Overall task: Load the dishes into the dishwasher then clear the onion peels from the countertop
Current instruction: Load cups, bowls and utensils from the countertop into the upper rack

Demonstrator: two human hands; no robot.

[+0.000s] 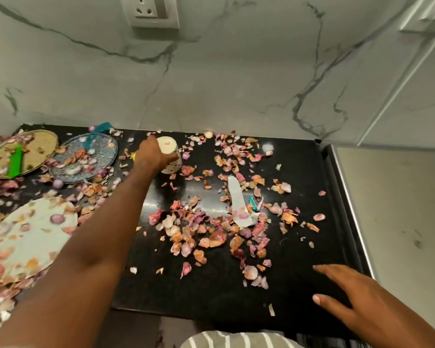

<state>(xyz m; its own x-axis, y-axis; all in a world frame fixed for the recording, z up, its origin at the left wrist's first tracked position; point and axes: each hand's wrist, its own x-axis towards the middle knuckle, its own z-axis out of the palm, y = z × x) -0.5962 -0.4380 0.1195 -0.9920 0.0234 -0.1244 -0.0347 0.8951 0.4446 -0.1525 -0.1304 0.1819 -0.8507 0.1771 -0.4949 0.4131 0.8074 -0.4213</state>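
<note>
A: Where is the cup (170, 156) located?

B: It is found upside down near the back of the black bench (211, 292), grasped around its side by the left hand (152, 156).

A: And the right hand (357, 302)?

B: It is laid flat on the bench's front right area, fingers spread, nothing held.

A: The remaining dishes?

B: A gold plate (23, 153), a blue plate (86, 159) and a pale plate (33, 237) are placed along the left. Onion peels (206, 232) are scattered throughout.
</note>
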